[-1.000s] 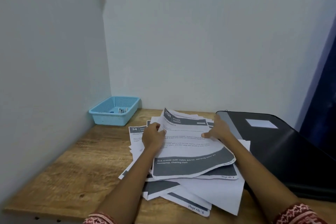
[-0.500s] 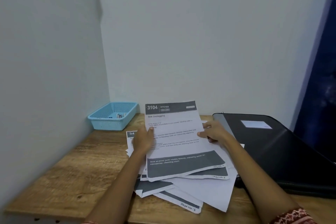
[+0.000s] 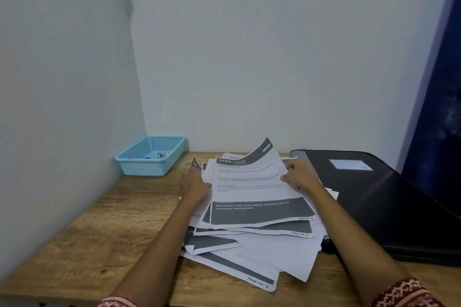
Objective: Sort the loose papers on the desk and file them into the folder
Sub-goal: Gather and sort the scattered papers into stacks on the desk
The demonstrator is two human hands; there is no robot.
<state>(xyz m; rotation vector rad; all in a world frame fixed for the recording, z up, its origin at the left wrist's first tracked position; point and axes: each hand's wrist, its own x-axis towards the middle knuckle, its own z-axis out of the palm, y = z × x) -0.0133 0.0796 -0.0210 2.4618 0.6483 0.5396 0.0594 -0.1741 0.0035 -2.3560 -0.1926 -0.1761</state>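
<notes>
A loose pile of printed papers (image 3: 252, 247) lies fanned out on the wooden desk (image 3: 99, 232). The top sheet (image 3: 249, 194), headed "3104" with a grey band near its bottom, curls up at its far right corner. My left hand (image 3: 195, 187) grips the left edge of the upper sheets. My right hand (image 3: 300, 176) pinches their right edge, thumb on top. A closed black folder (image 3: 389, 204) with a white label lies to the right, touching the pile.
A light blue plastic basket (image 3: 151, 156) with small items stands in the back left corner. White walls close the desk at the left and back. A dark blue curtain (image 3: 439, 107) hangs at the far right.
The top sheet, held up and facing me half a second ago, has come down onto the pile. Both hands have kept hold of its edges and lowered with it.
</notes>
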